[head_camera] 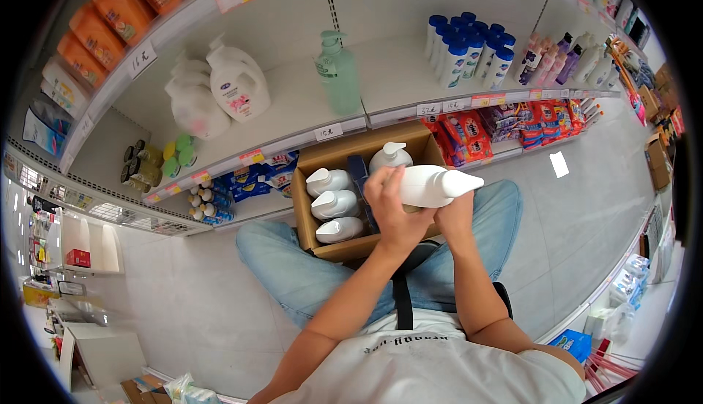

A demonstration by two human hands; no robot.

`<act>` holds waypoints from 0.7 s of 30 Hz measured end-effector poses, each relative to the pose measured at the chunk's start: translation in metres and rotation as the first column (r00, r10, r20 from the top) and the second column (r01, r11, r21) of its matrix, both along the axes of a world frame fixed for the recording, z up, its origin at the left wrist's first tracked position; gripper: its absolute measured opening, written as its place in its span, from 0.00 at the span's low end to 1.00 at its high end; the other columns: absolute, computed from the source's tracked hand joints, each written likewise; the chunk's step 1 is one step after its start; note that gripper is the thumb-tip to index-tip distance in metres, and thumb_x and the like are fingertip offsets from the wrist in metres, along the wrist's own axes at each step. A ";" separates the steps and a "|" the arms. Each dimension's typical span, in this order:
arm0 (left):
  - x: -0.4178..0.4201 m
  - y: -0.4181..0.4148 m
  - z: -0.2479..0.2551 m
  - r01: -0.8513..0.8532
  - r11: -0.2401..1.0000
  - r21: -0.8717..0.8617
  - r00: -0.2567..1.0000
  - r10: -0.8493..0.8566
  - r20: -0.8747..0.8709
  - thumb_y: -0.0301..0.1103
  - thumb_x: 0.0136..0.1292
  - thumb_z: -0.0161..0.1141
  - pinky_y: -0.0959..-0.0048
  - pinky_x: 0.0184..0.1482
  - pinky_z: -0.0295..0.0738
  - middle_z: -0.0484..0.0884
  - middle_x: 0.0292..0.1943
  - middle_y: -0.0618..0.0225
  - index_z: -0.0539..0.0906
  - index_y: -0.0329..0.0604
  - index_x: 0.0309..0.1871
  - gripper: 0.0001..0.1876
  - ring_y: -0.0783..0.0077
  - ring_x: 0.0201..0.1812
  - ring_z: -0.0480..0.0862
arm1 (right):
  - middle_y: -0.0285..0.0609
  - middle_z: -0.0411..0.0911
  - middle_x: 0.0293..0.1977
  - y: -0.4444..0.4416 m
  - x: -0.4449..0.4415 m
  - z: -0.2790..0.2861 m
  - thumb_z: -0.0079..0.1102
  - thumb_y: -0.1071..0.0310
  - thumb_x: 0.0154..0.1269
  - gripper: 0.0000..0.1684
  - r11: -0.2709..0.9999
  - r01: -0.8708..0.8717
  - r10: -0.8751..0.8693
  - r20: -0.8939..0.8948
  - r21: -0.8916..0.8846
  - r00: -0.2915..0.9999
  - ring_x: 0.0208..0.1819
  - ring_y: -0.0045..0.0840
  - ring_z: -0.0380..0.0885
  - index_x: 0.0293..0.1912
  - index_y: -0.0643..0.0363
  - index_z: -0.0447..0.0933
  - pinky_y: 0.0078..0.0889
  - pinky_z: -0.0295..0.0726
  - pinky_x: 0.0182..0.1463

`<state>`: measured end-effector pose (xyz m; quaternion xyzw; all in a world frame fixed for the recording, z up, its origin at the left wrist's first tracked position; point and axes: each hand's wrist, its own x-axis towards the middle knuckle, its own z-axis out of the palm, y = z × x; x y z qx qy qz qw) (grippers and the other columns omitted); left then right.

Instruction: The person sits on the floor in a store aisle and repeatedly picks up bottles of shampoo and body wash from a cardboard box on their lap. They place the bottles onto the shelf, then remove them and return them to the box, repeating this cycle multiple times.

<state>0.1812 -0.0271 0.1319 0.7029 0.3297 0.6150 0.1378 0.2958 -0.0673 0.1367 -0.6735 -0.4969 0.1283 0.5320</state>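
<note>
A white pump bottle (425, 185) is held in both my hands above the right side of an open cardboard box (329, 252). My left hand (392, 206) wraps its base end, and my right hand (455, 214) grips it from below, near the pump end. The pump head (462, 183) points to the right. Inside the box, several white pump bottles (335, 205) stand in a column on the left. Another pump bottle (391, 156) stands behind the held one. A dark blue divider (360, 176) runs between them.
The box sits between my knees, against the shelf unit. On the middle shelf (285, 88) stand white handled jugs (239, 83), a green pump bottle (338, 77) and several blue-capped bottles (456, 63). Red detergent bags (467, 135) lie on the bottom shelf. A white paper (559, 164) is on the floor.
</note>
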 end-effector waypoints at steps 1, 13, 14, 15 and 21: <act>0.006 -0.004 -0.007 0.013 0.999 -0.042 1.000 -0.012 0.013 0.35 0.39 0.87 0.53 0.64 0.70 0.72 0.58 0.50 0.69 0.39 0.68 0.50 0.46 0.61 0.74 | 0.57 0.85 0.37 0.000 0.005 -0.007 0.60 0.78 0.59 0.13 0.999 0.049 -0.049 -0.023 -0.022 0.999 0.42 0.53 0.84 0.45 0.64 0.83 0.46 0.82 0.45; -0.042 0.015 -0.088 -0.102 0.943 -0.318 0.846 -0.086 -0.527 0.43 0.66 0.67 0.46 0.74 0.56 0.69 0.71 0.51 0.79 0.35 0.63 0.27 0.42 0.73 0.64 | 0.63 0.81 0.33 0.050 0.028 -0.109 0.55 0.76 0.60 0.05 0.967 0.155 -0.123 0.162 -0.200 0.979 0.42 0.63 0.80 0.34 0.64 0.79 0.57 0.77 0.43; -0.044 0.015 -0.095 -0.138 0.938 -0.319 0.808 -0.080 -0.583 0.43 0.66 0.67 0.45 0.74 0.55 0.68 0.73 0.51 0.79 0.35 0.63 0.27 0.41 0.74 0.62 | 0.64 0.81 0.34 0.053 0.028 -0.118 0.55 0.75 0.60 0.05 0.958 0.152 -0.122 0.138 -0.242 0.983 0.42 0.62 0.80 0.34 0.64 0.79 0.57 0.77 0.44; -0.043 0.016 -0.098 -0.170 0.933 -0.318 0.771 -0.075 -0.632 0.42 0.67 0.67 0.45 0.75 0.54 0.66 0.74 0.50 0.79 0.34 0.64 0.27 0.40 0.75 0.61 | 0.65 0.81 0.34 0.058 0.030 -0.125 0.55 0.75 0.60 0.05 0.948 0.152 -0.122 0.120 -0.280 0.985 0.43 0.62 0.80 0.34 0.64 0.79 0.58 0.78 0.44; -0.048 0.019 -0.110 -0.129 0.910 -0.393 0.795 -0.142 -0.590 0.37 0.66 0.66 0.44 0.75 0.60 0.63 0.76 0.50 0.79 0.32 0.63 0.25 0.39 0.79 0.55 | 0.67 0.82 0.36 0.067 0.031 -0.156 0.59 0.73 0.57 0.07 0.923 0.051 -0.009 0.110 -0.382 0.994 0.48 0.62 0.80 0.35 0.67 0.80 0.58 0.79 0.51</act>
